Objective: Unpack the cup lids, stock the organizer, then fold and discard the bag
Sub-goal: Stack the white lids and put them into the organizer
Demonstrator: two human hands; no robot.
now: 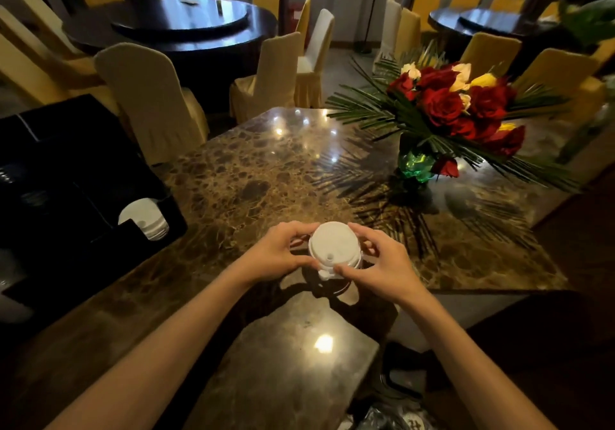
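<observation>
far left: black organizer (83, 190) on the worktop (266, 170), one slot already holding white lids (146, 218), open side facing the hands for easy loading. centre: left hand (278, 251) and right hand (379, 261) flanking a stack of lids (334, 246), fingers (346, 269) curled against its rim from both sides, probably to keep the stack square while held just above the worktop. apparently ready to carry left into the organizer. right: vase of roses (449, 113), well apart. bottom edge: crumpled plastic, possibly the bag (392, 416), too dim to tell.
</observation>
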